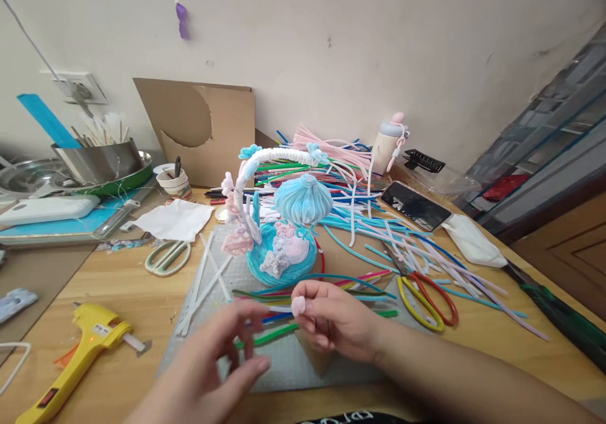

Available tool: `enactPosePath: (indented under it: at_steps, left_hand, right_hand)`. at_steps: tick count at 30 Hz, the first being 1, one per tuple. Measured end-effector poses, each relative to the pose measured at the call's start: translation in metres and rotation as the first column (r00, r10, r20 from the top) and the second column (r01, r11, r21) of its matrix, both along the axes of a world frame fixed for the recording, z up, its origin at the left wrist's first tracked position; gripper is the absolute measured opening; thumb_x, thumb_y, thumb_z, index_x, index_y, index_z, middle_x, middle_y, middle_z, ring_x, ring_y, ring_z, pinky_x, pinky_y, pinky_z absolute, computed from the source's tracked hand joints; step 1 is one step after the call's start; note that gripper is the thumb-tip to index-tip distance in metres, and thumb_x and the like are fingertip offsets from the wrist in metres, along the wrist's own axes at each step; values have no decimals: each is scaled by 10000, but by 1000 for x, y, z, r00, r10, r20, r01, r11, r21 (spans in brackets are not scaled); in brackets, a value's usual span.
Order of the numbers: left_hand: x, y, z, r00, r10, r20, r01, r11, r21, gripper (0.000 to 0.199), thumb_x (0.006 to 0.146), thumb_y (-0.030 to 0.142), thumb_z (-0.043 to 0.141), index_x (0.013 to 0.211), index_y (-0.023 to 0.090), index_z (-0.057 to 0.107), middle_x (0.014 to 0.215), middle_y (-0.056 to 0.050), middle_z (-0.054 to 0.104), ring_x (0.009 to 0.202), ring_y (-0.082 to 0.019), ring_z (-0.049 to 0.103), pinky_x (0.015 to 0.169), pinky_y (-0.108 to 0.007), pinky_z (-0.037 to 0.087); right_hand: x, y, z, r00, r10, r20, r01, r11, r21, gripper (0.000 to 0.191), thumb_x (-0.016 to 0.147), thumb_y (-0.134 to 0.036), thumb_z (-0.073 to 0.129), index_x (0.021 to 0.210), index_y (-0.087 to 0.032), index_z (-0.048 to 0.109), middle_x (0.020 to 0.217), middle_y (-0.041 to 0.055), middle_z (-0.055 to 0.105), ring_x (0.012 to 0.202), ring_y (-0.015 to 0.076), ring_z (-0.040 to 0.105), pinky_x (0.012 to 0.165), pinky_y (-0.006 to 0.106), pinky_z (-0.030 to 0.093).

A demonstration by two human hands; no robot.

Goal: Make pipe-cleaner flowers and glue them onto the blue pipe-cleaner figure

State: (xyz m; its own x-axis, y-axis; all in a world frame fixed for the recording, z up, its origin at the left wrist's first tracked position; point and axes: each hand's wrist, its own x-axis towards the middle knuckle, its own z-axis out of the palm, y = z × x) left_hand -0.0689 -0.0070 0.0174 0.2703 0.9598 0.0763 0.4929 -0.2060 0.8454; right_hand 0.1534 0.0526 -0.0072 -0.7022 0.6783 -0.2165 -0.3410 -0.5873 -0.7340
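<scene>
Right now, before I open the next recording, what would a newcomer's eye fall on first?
Probably the fuzzy blue ribbed dome at centre, seen below a white fuzzy arch and above a round blue base. Nearer the camera, the right hand pinches a small pale pink piece, with the left hand open beside it. A bright yellow glue gun lies at left on the wooden table.

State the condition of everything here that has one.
Left hand: open, holding nothing visible
Right hand: pinching small pink piece
Fuzzy blue ornament: upright
Glue gun: lying down, glue stick protruding
Phone: lying flat, screen dark
Bottle: upright, capped
Wall socket: plug inserted
Red-and-yellow scissors: lying down, opening unclear
Cardboard: standing, hole cut
</scene>
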Motion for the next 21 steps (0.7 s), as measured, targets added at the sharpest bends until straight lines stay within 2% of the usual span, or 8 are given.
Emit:
enactPosePath:
  at_steps: [2, 3, 4, 6, 10, 13, 17, 21]
  left_hand:
    - [26, 22, 6, 990, -129, 49, 131, 991, -39, 178, 826, 242, 637, 1002, 232, 608, 984, -45, 634, 869, -174, 613, 724, -277, 545]
    - [37, 31, 8, 982, -162, 94, 164, 986, -16, 125, 832, 223, 620, 956, 219, 608, 952, -42, 624, 842, -168, 612, 696, -264, 539]
    - [46, 38, 7, 978, -172, 115, 170, 985, 28, 46, 844, 204, 596, 887, 208, 611, 899, -35, 613, 809, -157, 607, 673, -252, 526]
    - [55, 47, 3, 976, -190, 110, 179, 979, 97, 47, 851, 173, 578, 820, 194, 607, 826, -21, 596, 747, -136, 594, 637, -232, 501]
    - [50, 50, -13, 976, -219, 4, 213, 955, 207, 104, 841, 98, 565, 850, 192, 608, 811, -7, 595, 719, -112, 585, 636, -209, 481]
    - [46, 49, -22, 966, -258, -29, 256, 931, 260, 177, 843, 48, 541, 907, 205, 596, 839, -1, 608, 763, -102, 599, 682, -191, 491]
    - [45, 47, -28, 963, -270, -19, 263, 917, 300, 230, 826, 17, 561, 933, 219, 588, 869, 8, 625, 803, -87, 622, 719, -155, 499]
    - [45, 47, -29, 966, -258, 9, 242, 914, 325, 244, 808, 7, 579, 939, 213, 601, 869, 3, 636, 794, -85, 632, 703, -142, 505]
  right_hand:
    - [0, -1, -4, 1000, 26, -3, -26, 999, -22, 187, 765, -283, 662, 829, -164, 532, 544, -68, 499, 359, 34, 398, 337, 146, 228]
    - [1, -2, -6, 999, 32, 3, -31, 999, -28, 189, 762, -283, 662, 831, -164, 532, 538, -68, 503, 355, 35, 399, 333, 143, 241]
    - [1, -2, -7, 999, 28, 19, -27, 999, -28, 193, 759, -284, 664, 828, -162, 531, 530, -67, 507, 351, 34, 398, 330, 138, 254]
    - [3, -3, -9, 997, -1, 72, 2, 1000, -9, 214, 754, -297, 666, 837, -164, 521, 535, -64, 522, 350, 33, 411, 319, 127, 271]
    - [3, -4, -10, 978, -76, 196, 60, 995, 86, 298, 782, -399, 637, 902, -178, 478, 592, -67, 543, 357, 30, 438, 289, 104, 267]
    - [2, -4, -11, 962, -63, 266, 24, 989, 146, 354, 783, -462, 635, 883, -181, 443, 562, -92, 508, 334, 18, 412, 282, 96, 270]
    - [2, -5, -15, 975, 19, 224, -35, 997, 70, 371, 778, -465, 639, 895, -178, 436, 613, -65, 560, 354, 21, 454, 295, 95, 309]
    - [4, -7, -19, 984, 20, 177, -24, 999, 21, 321, 791, -417, 636, 897, -168, 463, 619, -55, 571, 358, 17, 464, 303, 87, 310]
